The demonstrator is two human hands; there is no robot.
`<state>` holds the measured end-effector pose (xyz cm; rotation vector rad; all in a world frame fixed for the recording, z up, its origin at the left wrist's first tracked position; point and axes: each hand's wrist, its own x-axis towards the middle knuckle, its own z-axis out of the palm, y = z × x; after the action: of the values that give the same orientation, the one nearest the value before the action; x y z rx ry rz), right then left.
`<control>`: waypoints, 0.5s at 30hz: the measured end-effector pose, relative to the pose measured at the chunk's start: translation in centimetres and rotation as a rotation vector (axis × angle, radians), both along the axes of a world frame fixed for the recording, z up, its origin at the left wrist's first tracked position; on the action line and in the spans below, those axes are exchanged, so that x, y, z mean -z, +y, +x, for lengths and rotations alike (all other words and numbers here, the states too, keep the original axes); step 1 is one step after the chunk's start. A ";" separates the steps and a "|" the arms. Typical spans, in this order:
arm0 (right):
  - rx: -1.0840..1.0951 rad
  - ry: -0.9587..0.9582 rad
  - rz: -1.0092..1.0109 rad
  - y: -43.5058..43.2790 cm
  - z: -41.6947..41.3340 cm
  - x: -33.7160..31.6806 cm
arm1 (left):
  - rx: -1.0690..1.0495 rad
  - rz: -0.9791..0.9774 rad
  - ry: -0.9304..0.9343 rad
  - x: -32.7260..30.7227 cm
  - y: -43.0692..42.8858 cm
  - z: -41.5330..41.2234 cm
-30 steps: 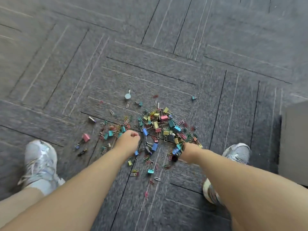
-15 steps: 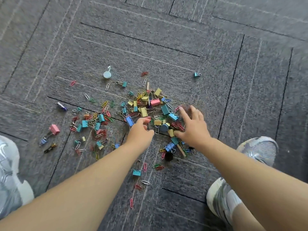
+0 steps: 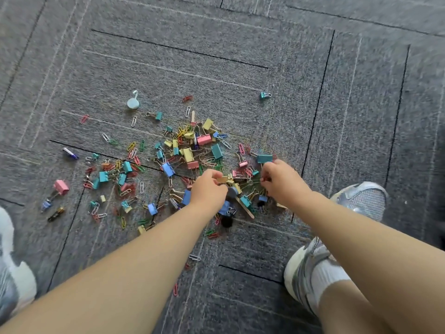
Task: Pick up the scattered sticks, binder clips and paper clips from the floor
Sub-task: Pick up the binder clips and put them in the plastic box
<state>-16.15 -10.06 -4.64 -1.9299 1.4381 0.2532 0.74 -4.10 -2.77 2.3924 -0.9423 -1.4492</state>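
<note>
The right hand (image 3: 285,183) perhaps hides what its fingers (image 3: 272,168) pinch.

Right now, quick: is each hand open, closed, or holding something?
Left hand: fingers pinch a yellow binder clip.
Right hand: fingers curled down in the pile; whether they hold anything cannot be told.
</note>
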 end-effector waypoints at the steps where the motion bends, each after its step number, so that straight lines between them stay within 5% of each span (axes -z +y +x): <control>1: 0.002 -0.014 0.009 -0.2 -0.1 0.1 | -0.023 0.005 0.002 0.1 0.1 -0.2; 15: 0.675 -0.371 0.284 -2.0 -1.5 -1.0 | 0.100 -0.025 -0.108 1.4 -1.1 -0.4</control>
<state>-17.63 -12.03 -3.60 -1.1095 1.5980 -0.1976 0.32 -5.22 -4.16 2.4590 -1.1128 -1.3434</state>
